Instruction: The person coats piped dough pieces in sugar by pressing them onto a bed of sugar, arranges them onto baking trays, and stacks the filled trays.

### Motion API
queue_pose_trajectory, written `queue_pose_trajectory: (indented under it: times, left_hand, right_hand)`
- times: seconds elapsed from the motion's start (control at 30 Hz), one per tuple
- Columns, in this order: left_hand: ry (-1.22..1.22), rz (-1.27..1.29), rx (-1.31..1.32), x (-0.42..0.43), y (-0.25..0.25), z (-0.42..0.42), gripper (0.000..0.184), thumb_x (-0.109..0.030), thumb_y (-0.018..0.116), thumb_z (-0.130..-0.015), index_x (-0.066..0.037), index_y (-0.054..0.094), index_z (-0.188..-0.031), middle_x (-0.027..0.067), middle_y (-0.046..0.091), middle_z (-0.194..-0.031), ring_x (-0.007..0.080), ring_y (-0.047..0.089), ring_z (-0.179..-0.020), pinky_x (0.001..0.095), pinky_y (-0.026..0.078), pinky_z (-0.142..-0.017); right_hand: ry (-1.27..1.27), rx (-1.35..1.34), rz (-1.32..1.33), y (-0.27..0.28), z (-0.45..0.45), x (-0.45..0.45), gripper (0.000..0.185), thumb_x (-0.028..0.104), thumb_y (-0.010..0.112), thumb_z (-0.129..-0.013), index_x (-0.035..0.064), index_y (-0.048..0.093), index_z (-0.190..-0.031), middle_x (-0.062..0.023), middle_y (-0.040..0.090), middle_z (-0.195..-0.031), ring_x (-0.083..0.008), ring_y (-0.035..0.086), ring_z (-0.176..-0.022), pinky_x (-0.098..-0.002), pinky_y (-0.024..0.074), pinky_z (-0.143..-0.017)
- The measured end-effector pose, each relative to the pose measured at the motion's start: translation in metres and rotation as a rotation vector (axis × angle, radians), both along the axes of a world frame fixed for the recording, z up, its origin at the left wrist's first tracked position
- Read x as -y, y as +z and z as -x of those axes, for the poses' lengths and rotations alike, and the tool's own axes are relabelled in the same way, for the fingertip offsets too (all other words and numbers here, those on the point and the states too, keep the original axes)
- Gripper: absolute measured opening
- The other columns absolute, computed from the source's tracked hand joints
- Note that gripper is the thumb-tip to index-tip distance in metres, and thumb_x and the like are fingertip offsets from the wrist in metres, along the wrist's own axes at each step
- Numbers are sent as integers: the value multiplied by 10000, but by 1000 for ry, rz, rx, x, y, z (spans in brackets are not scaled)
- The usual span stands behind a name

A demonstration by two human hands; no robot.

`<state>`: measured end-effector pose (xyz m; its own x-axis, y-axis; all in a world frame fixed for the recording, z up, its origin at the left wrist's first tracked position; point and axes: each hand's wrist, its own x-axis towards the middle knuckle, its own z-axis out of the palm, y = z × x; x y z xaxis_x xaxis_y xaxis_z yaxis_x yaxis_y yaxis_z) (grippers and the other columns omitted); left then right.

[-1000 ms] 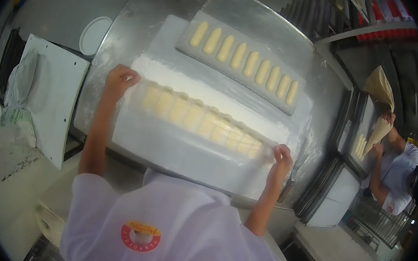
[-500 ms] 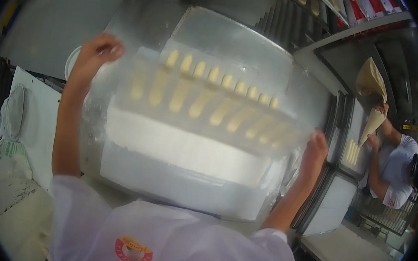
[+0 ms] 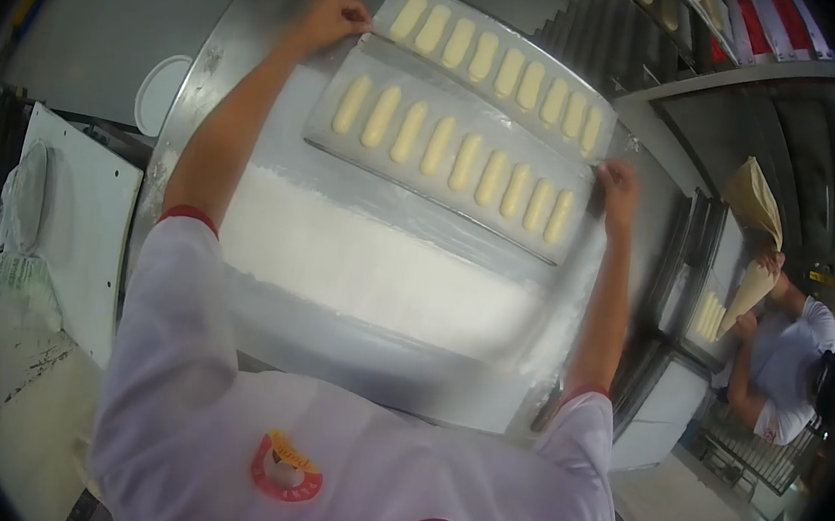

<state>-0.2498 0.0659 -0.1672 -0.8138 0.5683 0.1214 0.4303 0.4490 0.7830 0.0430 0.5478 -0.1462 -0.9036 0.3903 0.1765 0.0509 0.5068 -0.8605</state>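
Two pale strips lie one behind the other on the metal work surface, each bearing a row of several piped batter fingers. The far strip (image 3: 385,18) is close to the surface's back edge. My left hand (image 3: 338,20) is closed in a pinch at the far left corner of the near strip (image 3: 326,116). At the same strip's far right corner, my right hand (image 3: 618,186) pinches with thumb and fingers. A broad band of white powder (image 3: 366,271) covers the surface on my side of the strips.
Off to the right, a co-worker (image 3: 796,347) squeezes a piping bag (image 3: 751,293) over a tray (image 3: 697,333) with piped batter. A white board (image 3: 80,218) stands at the left, near a round white container (image 3: 160,95). Shelving with trays (image 3: 697,16) is at upper right.
The near strip, blurred and in motion between my hands before, now lies flat just in front of the far strip. Both hands have reached farther from my body.
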Motion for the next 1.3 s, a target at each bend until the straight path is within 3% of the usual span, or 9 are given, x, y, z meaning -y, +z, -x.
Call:
queue_pose_trajectory:
  times: [0.17, 0.27, 0.33, 0.37, 0.67, 0.93, 1.07, 1.13, 1.3]
  left_hand:
    - [147, -105, -13, 9, -11, -28, 180, -190, 676, -802, -68, 654, -932, 54, 672, -844, 156, 605, -764, 304, 474, -706]
    - [140, -148, 13, 18, -16, -43, 176, -174, 673, -801, -39, 647, -911, 62, 668, -838, 150, 599, -751, 301, 475, -693]
    - [79, -181, 17, 20, -16, -52, 177, -165, 672, -799, -25, 643, -904, 68, 666, -835, 145, 596, -747, 299, 476, -685]
    - [110, -145, 65, 20, -16, -55, 173, -156, 676, -791, -13, 646, -885, 68, 660, -809, 141, 589, -734, 292, 472, -673]
    - [216, -5, 113, 19, 6, -76, 145, -128, 711, -744, -18, 678, -833, 56, 640, -713, 139, 571, -692, 281, 454, -663]
    - [176, -74, 120, 25, -20, -71, 155, -141, 716, -765, -21, 673, -853, 26, 632, -764, 104, 536, -715, 252, 431, -686]
    - [232, -35, 167, 24, -14, -73, 176, -154, 727, -749, -29, 688, -866, 55, 649, -806, 131, 558, -730, 275, 443, -693]
    - [251, -29, 174, 29, -11, -73, 190, -161, 734, -735, -39, 700, -877, 79, 658, -815, 156, 574, -740, 295, 452, -699]
    - [308, -19, 106, 48, 23, -102, 175, -142, 735, -730, -38, 694, -864, 50, 613, -930, 147, 533, -771, 275, 435, -709]
  right_hand:
    - [-115, -9, 8, -13, -26, 16, 135, 76, 633, -833, 32, 658, -958, -14, 578, -847, -101, 512, -781, -252, 419, -712]
    - [-223, -11, -262, -7, -37, 30, 152, 110, 664, -808, 11, 672, -923, -49, 616, -755, -129, 555, -719, -278, 444, -662]
    - [-361, 195, -415, -2, -43, 42, 161, 138, 695, -770, 1, 686, -853, -100, 643, -690, -171, 585, -625, -302, 461, -625]
    - [-360, 96, -467, -6, -43, 47, 133, 132, 701, -748, 4, 687, -779, -133, 646, -667, -217, 607, -587, -316, 468, -604]
    - [-525, 150, -681, -15, -39, 60, 128, 136, 674, -755, 17, 677, -801, -128, 643, -707, -293, 620, -671, -370, 467, -639]
    - [-339, 103, -235, -6, -52, 53, 214, 168, 681, -784, -21, 672, -884, -135, 661, -791, -188, 586, -709, -312, 450, -678]
    - [-314, 69, -291, -18, -51, 43, 228, 178, 710, -774, -23, 667, -872, -84, 647, -742, -162, 582, -628, -308, 464, -612]
    - [-370, 114, 31, -17, -54, 45, 182, 138, 718, -765, -11, 669, -858, -35, 621, -741, -123, 552, -672, -276, 448, -650]
    - [-314, 83, 227, 31, -87, 68, 173, 147, 680, -783, 2, 671, -876, -34, 631, -843, -120, 543, -792, -266, 422, -729]
